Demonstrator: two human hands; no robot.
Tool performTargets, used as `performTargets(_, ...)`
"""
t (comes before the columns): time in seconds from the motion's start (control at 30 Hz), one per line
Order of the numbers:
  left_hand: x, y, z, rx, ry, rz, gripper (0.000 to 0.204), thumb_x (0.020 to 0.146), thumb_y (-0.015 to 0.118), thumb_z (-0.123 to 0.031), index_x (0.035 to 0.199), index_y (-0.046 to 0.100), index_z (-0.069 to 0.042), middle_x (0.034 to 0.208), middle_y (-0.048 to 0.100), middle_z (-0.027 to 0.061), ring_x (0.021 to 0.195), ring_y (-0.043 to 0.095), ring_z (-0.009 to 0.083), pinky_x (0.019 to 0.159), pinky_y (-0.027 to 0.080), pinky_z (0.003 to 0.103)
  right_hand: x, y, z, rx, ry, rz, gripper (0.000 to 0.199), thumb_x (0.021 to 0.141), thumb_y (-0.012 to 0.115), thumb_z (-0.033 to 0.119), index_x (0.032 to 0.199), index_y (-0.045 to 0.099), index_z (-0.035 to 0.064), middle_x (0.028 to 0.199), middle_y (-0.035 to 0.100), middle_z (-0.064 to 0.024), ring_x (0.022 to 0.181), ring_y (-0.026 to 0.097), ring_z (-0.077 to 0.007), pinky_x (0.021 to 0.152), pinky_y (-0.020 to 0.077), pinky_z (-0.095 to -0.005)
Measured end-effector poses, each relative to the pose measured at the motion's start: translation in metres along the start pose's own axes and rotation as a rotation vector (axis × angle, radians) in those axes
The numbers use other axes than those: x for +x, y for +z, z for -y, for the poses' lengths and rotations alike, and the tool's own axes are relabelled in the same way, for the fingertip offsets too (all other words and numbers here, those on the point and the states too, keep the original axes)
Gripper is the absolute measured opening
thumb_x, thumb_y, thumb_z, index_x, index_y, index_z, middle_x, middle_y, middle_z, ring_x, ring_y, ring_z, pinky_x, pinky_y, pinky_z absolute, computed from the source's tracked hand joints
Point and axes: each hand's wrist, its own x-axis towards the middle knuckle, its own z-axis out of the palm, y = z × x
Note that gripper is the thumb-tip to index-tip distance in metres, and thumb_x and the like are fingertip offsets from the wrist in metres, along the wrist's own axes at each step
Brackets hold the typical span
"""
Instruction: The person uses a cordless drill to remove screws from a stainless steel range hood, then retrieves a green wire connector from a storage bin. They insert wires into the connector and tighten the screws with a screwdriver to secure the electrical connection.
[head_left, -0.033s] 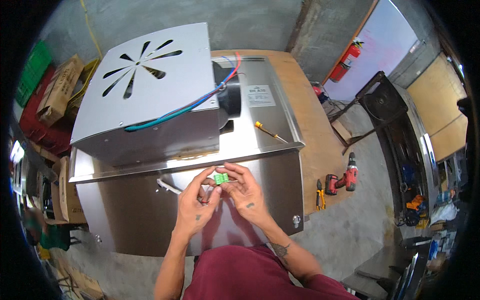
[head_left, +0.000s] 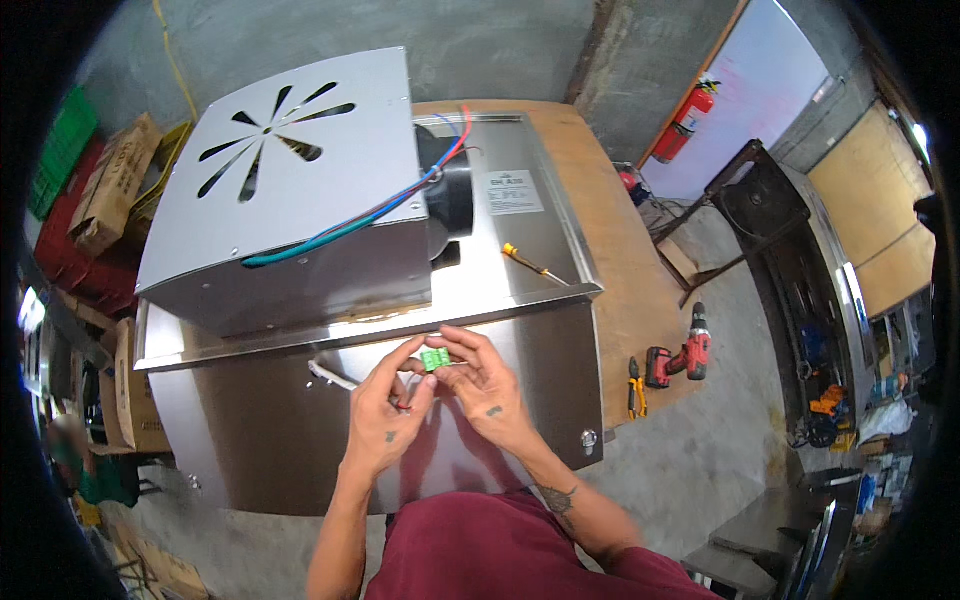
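Note:
A small bright green block [head_left: 436, 360] made of several segments is pinched between the fingertips of both hands, above a brushed steel panel. My left hand [head_left: 391, 396] closes on its left side with thumb and forefinger, and a bit of red wire shows by its curled fingers. My right hand [head_left: 484, 388] grips the right side of it the same way. A white cable [head_left: 333, 376] leads from the panel toward my left hand; whether it joins the block is hidden. Behind stands a grey metal fan housing [head_left: 330, 150] with petal-shaped slots, red and blue-green wires [head_left: 390, 208] lying over it.
A yellow-handled screwdriver [head_left: 525, 260] lies on the steel hood [head_left: 510, 150]. On the wooden tabletop [head_left: 640, 300] at the right are pliers [head_left: 637, 388] and a red cordless drill [head_left: 690, 358]. Cartons [head_left: 115, 180] stand at the left; a fire extinguisher [head_left: 685, 122] hangs at the back right.
The whole view has shifted slightly, so everything sits a little farther left. Both hands keep the same hold on the green block.

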Motion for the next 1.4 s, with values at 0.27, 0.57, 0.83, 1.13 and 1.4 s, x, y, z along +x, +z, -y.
performTargets(0.27, 0.002, -0.008, 0.000, -0.041, -0.046, -0.031, 0.039, 0.099, 0.080, -0.004, 0.137, 0.072, -0.001, 0.106, 0.075, 0.0004, 0.068, 0.044, 0.0008, 0.060, 0.038, 0.020, 0.077, -0.089, 0.029, -0.913, -0.432, -0.164, 0.046, 0.106, 0.068, 0.013, 0.149, 0.060, 0.0000, 0.135, 0.069, -0.0239, 0.114, 0.071, -0.0406, 0.102, 0.0568, -0.0504)
performTargets(0.57, 0.002, -0.014, 0.008, -0.085, 0.075, -0.039, 0.041, 0.097, 0.081, -0.007, 0.137, 0.073, -0.001, 0.105, 0.075, 0.0003, 0.064, 0.045, 0.0023, 0.057, 0.040, 0.022, 0.130, -0.151, 0.018, -1.564, -0.296, -0.179, 0.052, 0.092, 0.064, -0.004, 0.144, 0.065, -0.0002, 0.122, 0.069, -0.0256, 0.117, 0.065, -0.0463, 0.102, 0.0538, -0.0549)
performTargets(0.83, 0.001, -0.012, 0.004, -0.082, 0.020, -0.051, 0.044, 0.094, 0.082, -0.006, 0.136, 0.073, 0.000, 0.105, 0.075, 0.0032, 0.064, 0.047, 0.0039, 0.058, 0.042, 0.025, 0.053, -0.020, 0.090, -0.250, -0.408, -0.089, 0.073, 0.109, 0.053, -0.006, 0.175, 0.028, 0.0067, 0.127, 0.053, -0.0126, 0.112, 0.063, -0.0184, 0.100, 0.0651, -0.0395)
performTargets(1.13, 0.002, -0.012, 0.003, -0.079, 0.036, -0.047, 0.042, 0.094, 0.081, -0.001, 0.135, 0.072, -0.001, 0.103, 0.074, -0.0004, 0.065, 0.043, 0.0012, 0.059, 0.037, 0.021, 0.027, 0.012, 0.058, -0.004, -0.494, -0.029, 0.073, 0.110, 0.057, -0.005, 0.170, 0.020, 0.0118, 0.137, 0.051, -0.0211, 0.118, 0.068, -0.0245, 0.108, 0.0644, -0.0497)
performTargets(1.4, 0.002, -0.014, 0.005, -0.070, 0.043, -0.063, 0.042, 0.094, 0.082, -0.007, 0.135, 0.073, -0.001, 0.102, 0.077, 0.0022, 0.064, 0.049, 0.0034, 0.057, 0.041, 0.024, 0.026, 0.017, 0.055, -0.012, -0.486, -0.071, 0.071, 0.110, 0.063, -0.005, 0.166, 0.025, 0.0125, 0.133, 0.060, -0.0229, 0.117, 0.072, -0.0279, 0.104, 0.0651, -0.0491)
